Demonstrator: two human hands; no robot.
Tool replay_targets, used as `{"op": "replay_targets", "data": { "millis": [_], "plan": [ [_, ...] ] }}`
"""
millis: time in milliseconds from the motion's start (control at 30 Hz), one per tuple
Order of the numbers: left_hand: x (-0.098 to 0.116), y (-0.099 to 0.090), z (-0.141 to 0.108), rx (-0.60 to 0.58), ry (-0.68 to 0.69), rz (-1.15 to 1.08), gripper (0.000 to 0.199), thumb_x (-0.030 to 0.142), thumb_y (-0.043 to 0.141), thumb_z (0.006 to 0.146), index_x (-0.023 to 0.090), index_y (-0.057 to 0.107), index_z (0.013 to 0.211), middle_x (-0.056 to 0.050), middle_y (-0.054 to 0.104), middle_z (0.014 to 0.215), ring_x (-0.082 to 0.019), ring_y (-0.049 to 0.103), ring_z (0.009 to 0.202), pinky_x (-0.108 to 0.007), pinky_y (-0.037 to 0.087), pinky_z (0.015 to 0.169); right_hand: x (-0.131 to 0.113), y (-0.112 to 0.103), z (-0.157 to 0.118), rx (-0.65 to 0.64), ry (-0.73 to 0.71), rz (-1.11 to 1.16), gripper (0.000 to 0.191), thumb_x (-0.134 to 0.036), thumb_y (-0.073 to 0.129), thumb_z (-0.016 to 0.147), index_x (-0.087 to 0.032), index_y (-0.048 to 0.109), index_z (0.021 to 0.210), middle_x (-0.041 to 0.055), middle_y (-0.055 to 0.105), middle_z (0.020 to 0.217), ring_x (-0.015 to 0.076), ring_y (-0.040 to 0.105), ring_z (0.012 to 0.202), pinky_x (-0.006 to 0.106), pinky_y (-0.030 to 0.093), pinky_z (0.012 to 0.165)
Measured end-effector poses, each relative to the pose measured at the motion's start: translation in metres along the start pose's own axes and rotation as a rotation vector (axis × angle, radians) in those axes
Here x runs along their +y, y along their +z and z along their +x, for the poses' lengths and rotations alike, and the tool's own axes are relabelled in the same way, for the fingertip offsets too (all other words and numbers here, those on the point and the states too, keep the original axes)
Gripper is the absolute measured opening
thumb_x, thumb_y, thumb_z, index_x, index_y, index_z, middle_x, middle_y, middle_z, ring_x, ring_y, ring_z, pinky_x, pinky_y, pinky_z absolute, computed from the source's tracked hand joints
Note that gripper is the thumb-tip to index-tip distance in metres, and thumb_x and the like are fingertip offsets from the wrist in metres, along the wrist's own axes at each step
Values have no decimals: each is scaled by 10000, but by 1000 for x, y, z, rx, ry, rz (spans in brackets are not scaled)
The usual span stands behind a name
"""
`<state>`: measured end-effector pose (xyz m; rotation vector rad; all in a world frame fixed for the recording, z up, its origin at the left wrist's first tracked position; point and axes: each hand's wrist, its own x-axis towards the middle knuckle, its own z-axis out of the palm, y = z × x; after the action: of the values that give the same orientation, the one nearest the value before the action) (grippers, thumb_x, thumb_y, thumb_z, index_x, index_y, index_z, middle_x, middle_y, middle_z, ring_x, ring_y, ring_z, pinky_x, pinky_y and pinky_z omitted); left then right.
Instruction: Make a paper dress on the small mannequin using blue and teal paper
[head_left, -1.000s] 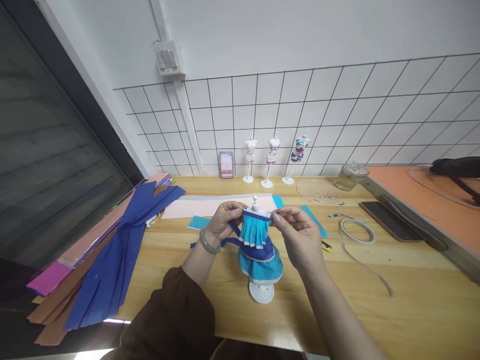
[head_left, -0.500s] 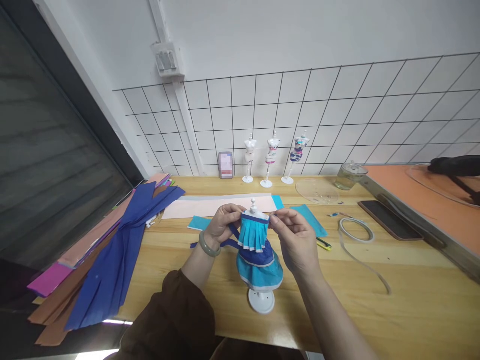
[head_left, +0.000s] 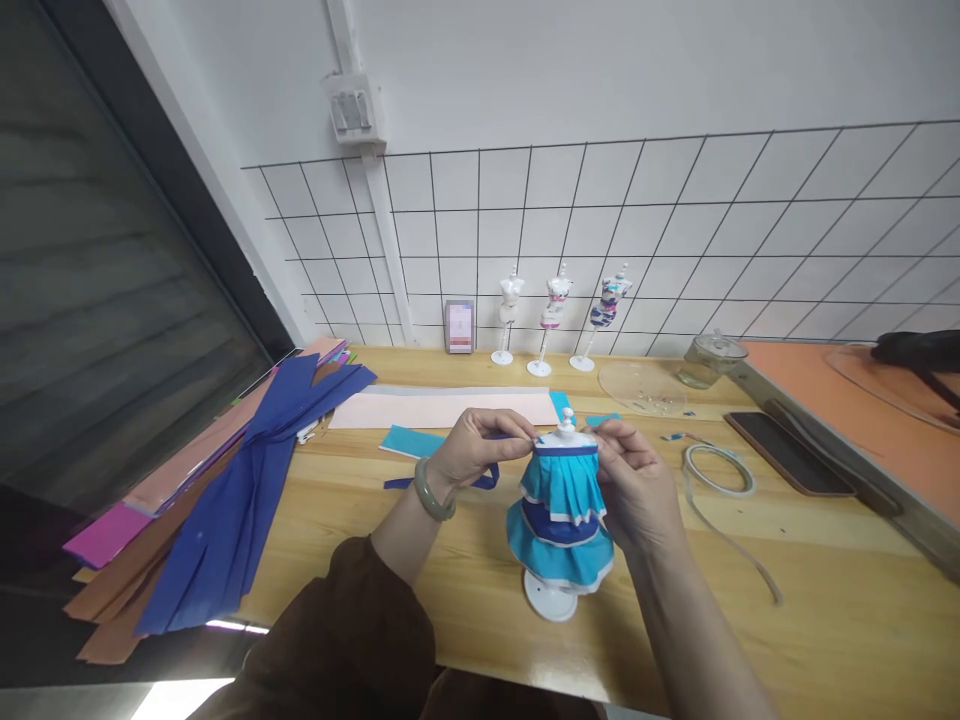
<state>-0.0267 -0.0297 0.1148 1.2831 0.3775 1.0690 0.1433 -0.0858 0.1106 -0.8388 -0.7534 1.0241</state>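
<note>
A miniature white dress form [head_left: 551, 600] stands upright on its round base before me. On it sits a skirt [head_left: 559, 563] of dark blue and turquoise tiers with pale edging. A pleated turquoise strip [head_left: 566, 485] with a dark blue top band lies across the chest. My left hand [head_left: 480, 450] is closed in a pinch on the band's left end; a dark blue ribbon [head_left: 487, 478] trails below that hand. At the opposite end, my right hand [head_left: 637, 490] pinches the strip's upper corner, its other fingers curled. The form's back is hidden.
Folded blue fabric [head_left: 225, 500] and coloured strips lie at the left. Behind the form are a pale pink strip [head_left: 457, 406], a phone [head_left: 460, 326] and three small dress forms [head_left: 556, 310]. To the right are a tape roll [head_left: 718, 470], a dark phone [head_left: 787, 453] and a lidded glass jar [head_left: 709, 360].
The dress form with its pleated strip now appears further right, turned slightly, and both hands have moved right with it. The camera view has shifted a little. Both pinches on the strip continue.
</note>
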Motion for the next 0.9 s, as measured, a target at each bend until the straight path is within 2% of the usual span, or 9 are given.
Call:
{"op": "replay_targets", "data": {
  "millis": [200,367,633,733,900],
  "plan": [
    [2,9,1,-49,-20,21,150,258,799,584,153,709,643,-73,667,786,-149,608,736,-275,492,685,-1,-15,-5,-10,-120,-125,198,-300,764,644,-227,591,705,25,681,769,156,637,677,267,509,601],
    [5,15,2,-122,-20,30,138,247,800,587,161,715,653,-70,663,787,-162,619,765,-287,503,704,-3,-24,-13,-1,-211,-201,110,-282,732,688,-238,658,756,31,684,789,182,641,765,307,513,684],
    [4,18,1,-191,-7,-17,66,176,767,633,170,720,679,-52,648,785,-138,615,755,-271,488,714,-8,-22,-19,36,-133,-167,121,-279,761,664,-251,679,750,7,703,770,151,648,732,257,509,662],
    [5,19,0,-190,-3,-11,64,175,762,642,165,714,684,-54,649,788,-133,611,751,-267,484,710,-8,-25,-22,87,-138,-256,127,-290,757,669,-260,711,783,16,709,774,163,648,730,274,513,661],
    [5,23,-1,-126,12,-22,119,231,770,637,146,691,664,-59,649,758,-138,604,728,-274,481,695,-17,-29,-30,27,-355,-475,132,-249,699,722,-295,745,836,24,719,871,219,648,862,362,511,787]
  ]
}}
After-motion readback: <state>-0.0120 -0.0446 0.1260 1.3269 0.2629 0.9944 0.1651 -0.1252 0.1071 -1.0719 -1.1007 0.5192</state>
